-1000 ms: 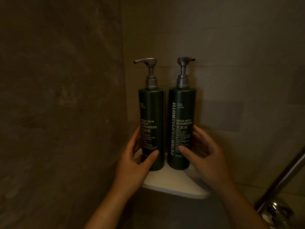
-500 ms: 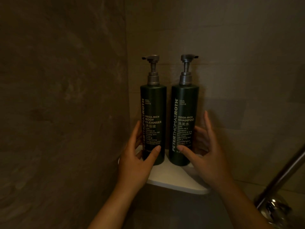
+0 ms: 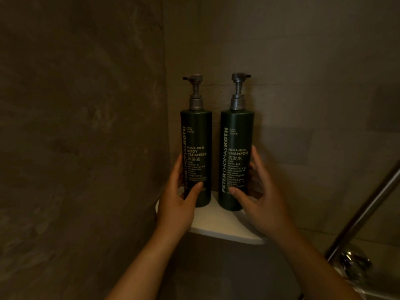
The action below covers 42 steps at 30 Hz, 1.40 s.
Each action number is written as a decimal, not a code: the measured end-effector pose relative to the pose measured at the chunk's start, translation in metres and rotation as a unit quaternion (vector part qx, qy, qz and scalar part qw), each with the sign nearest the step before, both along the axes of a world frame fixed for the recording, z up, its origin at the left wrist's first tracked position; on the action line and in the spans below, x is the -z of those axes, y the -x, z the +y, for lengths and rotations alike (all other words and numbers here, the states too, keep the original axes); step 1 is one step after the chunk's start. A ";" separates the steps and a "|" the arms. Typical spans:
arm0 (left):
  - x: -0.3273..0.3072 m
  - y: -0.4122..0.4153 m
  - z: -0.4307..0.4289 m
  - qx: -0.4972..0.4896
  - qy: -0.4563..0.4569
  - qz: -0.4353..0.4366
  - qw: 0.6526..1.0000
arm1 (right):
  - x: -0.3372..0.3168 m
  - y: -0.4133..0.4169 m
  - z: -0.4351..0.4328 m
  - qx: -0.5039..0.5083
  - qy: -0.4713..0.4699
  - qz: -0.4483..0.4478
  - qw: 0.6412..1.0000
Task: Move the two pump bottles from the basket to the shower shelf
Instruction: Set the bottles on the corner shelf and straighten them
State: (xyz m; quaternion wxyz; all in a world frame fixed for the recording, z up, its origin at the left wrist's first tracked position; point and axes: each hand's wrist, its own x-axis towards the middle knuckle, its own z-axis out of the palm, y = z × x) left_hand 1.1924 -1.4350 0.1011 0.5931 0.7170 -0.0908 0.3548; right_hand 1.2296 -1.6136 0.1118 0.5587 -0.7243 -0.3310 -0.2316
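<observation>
Two dark green pump bottles stand upright side by side on a white corner shower shelf. The body cleanser bottle is on the left, the shampoo bottle on the right, with a narrow gap between them. My left hand wraps the lower part of the cleanser bottle, thumb on its front. My right hand cups the lower right side of the shampoo bottle, thumb on the front and fingers behind. Both labels face me. No basket is in view.
Dark stone-tiled walls meet in the corner right behind the bottles. A slanted metal bar and a chrome fitting sit at the lower right, close to my right forearm.
The cleanser bottle has been turned so its label and pump face forward. The gap between the bottles has widened slightly. Both hands stay on the bottles.
</observation>
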 end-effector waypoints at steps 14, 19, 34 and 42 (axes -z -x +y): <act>-0.006 0.010 0.000 0.020 0.003 0.005 1.000 | -0.010 0.002 0.015 -0.001 0.032 -0.003 0.999; -0.014 0.012 0.004 0.021 0.015 0.002 1.000 | -0.023 -0.002 0.012 0.002 0.020 0.008 1.000; -0.052 0.005 0.004 0.055 -0.012 -0.078 0.995 | -0.040 -0.008 0.026 0.015 -0.026 -0.040 0.999; -0.051 0.002 0.006 0.044 -0.007 -0.074 0.996 | -0.040 -0.006 0.025 0.042 -0.006 -0.055 0.998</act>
